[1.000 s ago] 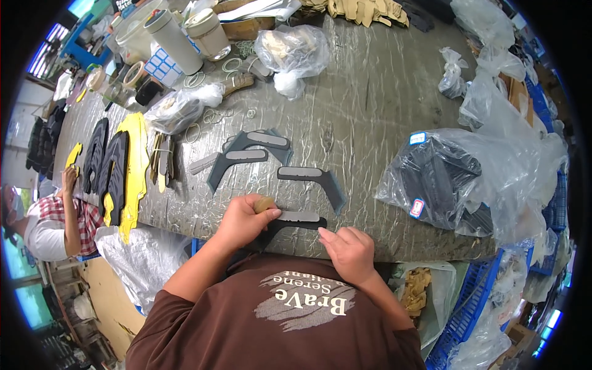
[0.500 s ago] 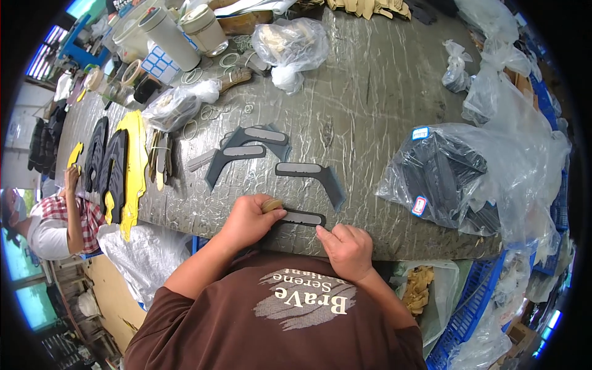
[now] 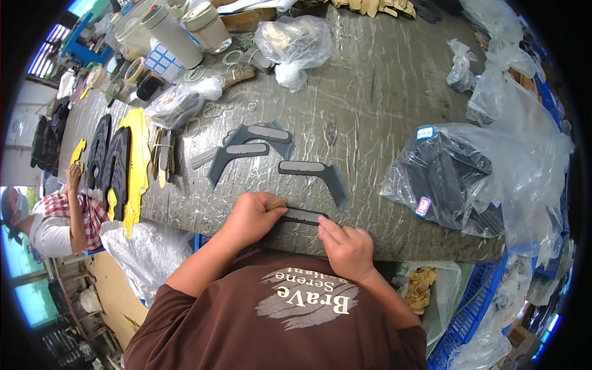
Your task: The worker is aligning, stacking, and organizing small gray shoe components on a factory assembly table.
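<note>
Close in front of me, my left hand is closed on the left end of a black cut-out piece with a long grey strip on its face. Tan edges of something layered stick up between that thumb and fingers; I cannot make out its kind. At the piece's right end, my right hand pinches it with thumb and forefinger. Beyond it lies an angled black piece with a grey strip on the table. Similar angled pieces overlap farther left, beside a loose grey strip.
A clear bag of black pieces lies at the right. Yellow sheets, black shaped pieces and a banded bundle of strips lie left. Jars and a grey cylinder stand far left. A co-worker sits at the left edge.
My right fingertips have shifted slightly up along the right end of the black piece, and that end has tilted a little. My left hand keeps its hold.
</note>
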